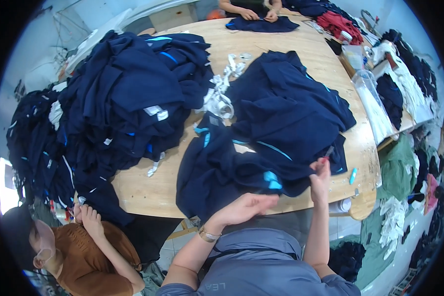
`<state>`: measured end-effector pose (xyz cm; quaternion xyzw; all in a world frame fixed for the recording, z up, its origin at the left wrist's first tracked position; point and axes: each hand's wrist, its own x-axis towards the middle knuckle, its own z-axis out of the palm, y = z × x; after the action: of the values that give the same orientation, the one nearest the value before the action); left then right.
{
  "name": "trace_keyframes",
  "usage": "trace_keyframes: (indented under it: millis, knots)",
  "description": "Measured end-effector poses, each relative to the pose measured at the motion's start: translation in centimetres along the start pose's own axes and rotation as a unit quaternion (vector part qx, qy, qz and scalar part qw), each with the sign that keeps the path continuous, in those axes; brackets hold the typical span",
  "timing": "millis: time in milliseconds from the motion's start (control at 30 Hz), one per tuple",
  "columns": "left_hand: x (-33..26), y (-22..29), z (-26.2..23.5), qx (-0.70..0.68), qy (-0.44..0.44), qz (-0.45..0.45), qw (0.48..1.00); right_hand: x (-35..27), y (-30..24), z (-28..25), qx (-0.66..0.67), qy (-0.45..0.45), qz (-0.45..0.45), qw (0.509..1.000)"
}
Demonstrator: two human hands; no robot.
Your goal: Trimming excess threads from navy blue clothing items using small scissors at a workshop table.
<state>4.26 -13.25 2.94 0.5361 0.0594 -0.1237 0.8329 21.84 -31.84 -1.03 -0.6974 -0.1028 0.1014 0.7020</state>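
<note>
the bench (148,195) has a pale wooden top. white strips (221,101) lie in a loose heap along its middle, trailing toward the far edge. a small turquoise stick-shaped thing (353,176) rests near the right edge, close to the near right corner. a person in a dark top (254,7) is at the far edge, and a person in a brown top (93,254) is by the near left corner. red cloth (334,24) lies near the far right corner, beside a white jar (346,37). past the right edge are green cloth (398,165) and crumpled white cloth (393,222).
</note>
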Motion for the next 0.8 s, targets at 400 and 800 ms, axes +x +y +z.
trace_keyframes:
  millis: [400,800]
  knots:
    - [4.9,1.9,-18.1,0.462,0.479,-0.038,0.745,0.9,-1.2,-4.5,0.26,0.253,-0.033,0.931]
    - [-4.6,5.3,1.3,0.54,0.016,0.145,0.829,0.6,-2.2,0.7,0.24,0.136,-0.005,0.961]
